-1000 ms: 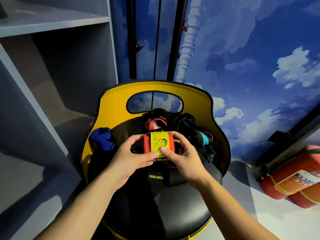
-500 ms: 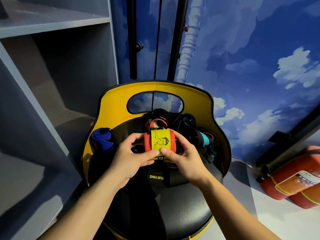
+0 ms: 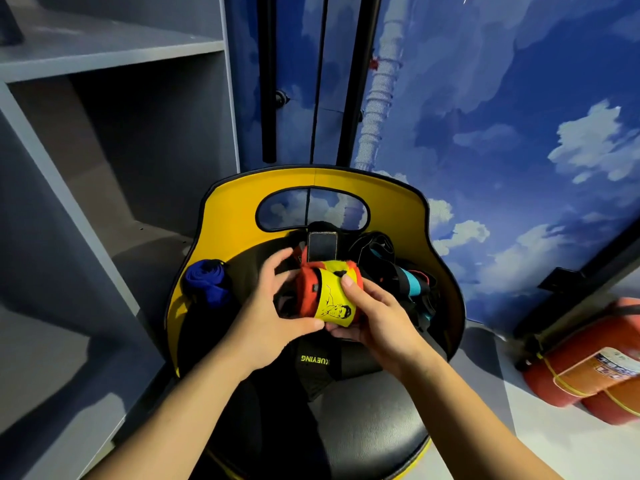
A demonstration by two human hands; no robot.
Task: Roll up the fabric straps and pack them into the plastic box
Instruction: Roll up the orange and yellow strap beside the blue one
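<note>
I gripped the rolled orange-and-yellow strap (image 3: 329,297) between my left hand (image 3: 266,317) and right hand (image 3: 375,320) above the chair seat (image 3: 363,427), its long axis running left-right, black Velcro tail (image 3: 322,247) pointing away; no plastic box showed.

Both bare forearms reach forward from the bottom of the view and converge at the centre. The left hand (image 3: 268,311) sits with its back toward the camera, fingers spread and curled around the left end of the rolled strap (image 3: 329,294), thumb pointing right beneath it. The right hand (image 3: 375,318) cups the roll from the right, its fingers underneath and its thumb pressed flat on top. The two thumbs lie close together.
</note>
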